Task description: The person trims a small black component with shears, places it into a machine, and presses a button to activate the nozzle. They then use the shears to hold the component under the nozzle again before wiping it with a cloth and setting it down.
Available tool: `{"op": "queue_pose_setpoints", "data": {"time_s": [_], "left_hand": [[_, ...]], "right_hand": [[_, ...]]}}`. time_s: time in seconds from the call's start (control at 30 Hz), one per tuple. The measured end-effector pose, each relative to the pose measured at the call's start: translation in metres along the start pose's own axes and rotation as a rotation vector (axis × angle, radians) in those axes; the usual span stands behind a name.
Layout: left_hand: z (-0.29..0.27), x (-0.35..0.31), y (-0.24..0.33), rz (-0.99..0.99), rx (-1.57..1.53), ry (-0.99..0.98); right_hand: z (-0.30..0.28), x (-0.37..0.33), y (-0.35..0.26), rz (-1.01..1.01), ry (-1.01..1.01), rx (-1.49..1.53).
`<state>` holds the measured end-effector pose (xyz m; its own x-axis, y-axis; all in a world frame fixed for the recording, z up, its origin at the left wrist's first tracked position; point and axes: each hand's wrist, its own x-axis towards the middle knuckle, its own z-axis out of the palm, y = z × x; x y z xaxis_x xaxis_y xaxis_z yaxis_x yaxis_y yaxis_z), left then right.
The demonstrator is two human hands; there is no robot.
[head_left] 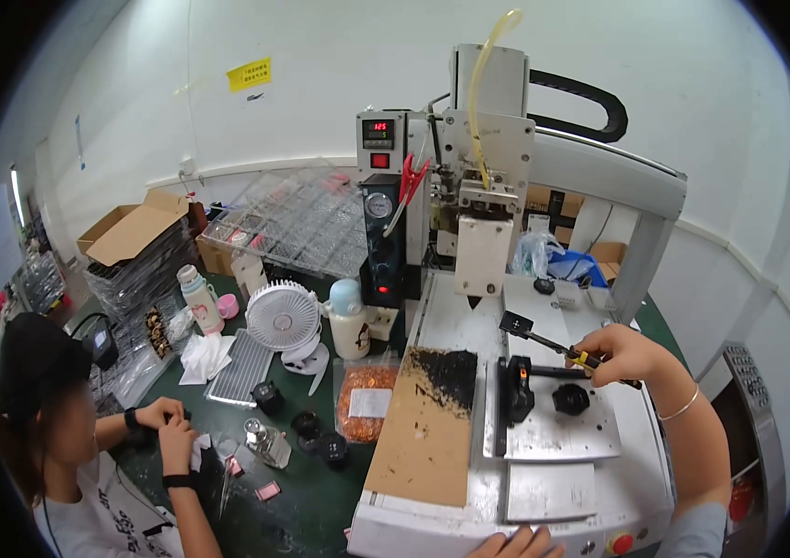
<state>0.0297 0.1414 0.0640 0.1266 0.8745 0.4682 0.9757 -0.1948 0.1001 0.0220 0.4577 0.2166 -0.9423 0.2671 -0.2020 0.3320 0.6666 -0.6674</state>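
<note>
My right hand (626, 353) is closed around the yellow-and-black handles of slim pliers (553, 345), which reach left over the machine bed. At their tip is a small flat black square piece (517, 323). Below them, a metal fixture plate (558, 432) carries a black clamp block (518, 389) and a round black part (571, 400). Only the fingers of my left hand (518, 543) show at the lower edge, stretched out on the machine's front edge with nothing visible in them. The dispensing head (483, 256) with its dark pointed nozzle stands above and beyond the pliers.
A black-smeared brown board (423, 446) lies left of the fixture. A red button (620, 543) is on the machine's front. On the green table are a fan (283, 318), a bottle (348, 321), a bag of copper-coloured bits (365, 402) and a glass bottle (267, 444). A co-worker (107, 484) sits left.
</note>
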Motion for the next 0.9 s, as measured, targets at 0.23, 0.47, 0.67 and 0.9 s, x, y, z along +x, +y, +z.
{"op": "queue_pose_setpoints", "data": {"time_s": [0.23, 0.47, 0.67, 0.9], "left_hand": [[0.013, 0.002, -0.013, 0.063, 0.036, 0.105], [0.021, 0.006, -0.019, 0.081, -0.015, 0.184], [0.013, 0.009, -0.015, 0.135, -0.071, 0.092], [0.000, 0.014, -0.018, 0.118, -0.100, -0.010]], "right_hand": [[-0.007, 0.057, 0.016, -0.095, -0.083, -0.106], [-0.002, 0.081, 0.044, -0.076, -0.098, -0.069], [0.003, 0.084, 0.049, -0.110, -0.214, 0.206], [0.003, 0.090, 0.050, -0.123, -0.228, 0.272]]}}
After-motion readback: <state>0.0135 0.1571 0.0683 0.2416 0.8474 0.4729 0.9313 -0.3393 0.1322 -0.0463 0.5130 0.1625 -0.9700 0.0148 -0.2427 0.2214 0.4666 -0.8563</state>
